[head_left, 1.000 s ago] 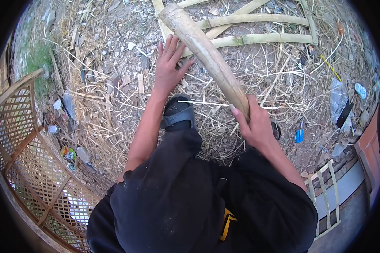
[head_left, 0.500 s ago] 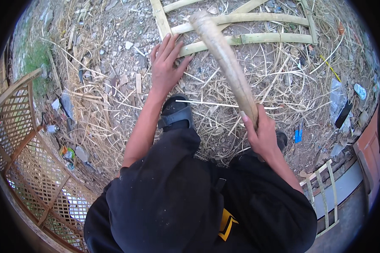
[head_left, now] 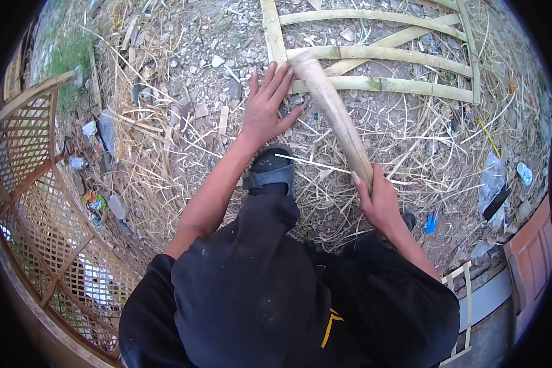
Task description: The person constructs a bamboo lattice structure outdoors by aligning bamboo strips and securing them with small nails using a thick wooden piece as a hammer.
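Note:
My right hand [head_left: 381,199] is wrapped round the lower end of a thick wooden stick [head_left: 337,116], club-like and pale brown. Its far end lies over the near left corner of a frame [head_left: 411,87] made of split bamboo slats, which rests on the ground; whether it touches the slats I cannot tell. At that same corner my left hand [head_left: 268,101] lies with fingers spread, the fingertips against the end of the upright slat [head_left: 275,37]. A diagonal slat [head_left: 395,42] crosses the frame's long slats.
Bamboo shavings [head_left: 325,208] and stones litter the ground. A lattice panel [head_left: 61,233] stands at the left, with a can [head_left: 78,163] near it. At right lie a plastic bag [head_left: 492,181], a blue piece [head_left: 432,223], a small slatted frame [head_left: 468,306] and a reddish panel [head_left: 533,245].
The view has shifted, so the frame and ground sit lower and further right. My left hand stays at the frame's corner. The stick's far end has come down toward that corner.

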The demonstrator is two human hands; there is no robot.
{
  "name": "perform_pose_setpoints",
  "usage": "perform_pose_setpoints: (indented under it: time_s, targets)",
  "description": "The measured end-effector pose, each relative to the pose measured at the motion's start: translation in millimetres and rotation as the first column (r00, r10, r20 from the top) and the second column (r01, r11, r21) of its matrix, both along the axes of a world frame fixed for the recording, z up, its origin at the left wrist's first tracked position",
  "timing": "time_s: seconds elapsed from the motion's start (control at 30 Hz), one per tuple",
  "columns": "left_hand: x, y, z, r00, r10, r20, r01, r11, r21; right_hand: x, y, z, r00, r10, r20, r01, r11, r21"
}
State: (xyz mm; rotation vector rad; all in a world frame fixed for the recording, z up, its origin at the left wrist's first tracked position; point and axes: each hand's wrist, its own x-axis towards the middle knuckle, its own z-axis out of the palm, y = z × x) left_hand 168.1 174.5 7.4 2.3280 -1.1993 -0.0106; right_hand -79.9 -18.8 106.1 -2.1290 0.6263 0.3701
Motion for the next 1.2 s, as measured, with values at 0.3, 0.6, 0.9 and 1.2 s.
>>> perform_pose_setpoints:
  time_s: [0.3,0.6,0.9,1.2]
  targets:
    - [1,3,7,0.999,-0.051,0.003,0.051,0.997,0.062,-12,6,8,0.95,-0.072,0.304,0.043,0.994,0.101]
    - [9,27,-9,0.972,-0.031,-0.233,0.029,1.0,-0.009,11,10,29,0.906,0.03,0.421,-0.029,1.0,-0.009]
    - [12,13,12,0.992,-0.023,-0.124,0.023,1.0,-0.003,22,4,27,0.992,-0.087,0.092,0.077,0.992,0.103]
    - [17,2,10,0.979,-0.003,-0.204,-0.007,0.999,-0.047,14,4,2,0.998,0.028,0.058,-0.026,0.999,-0.033]
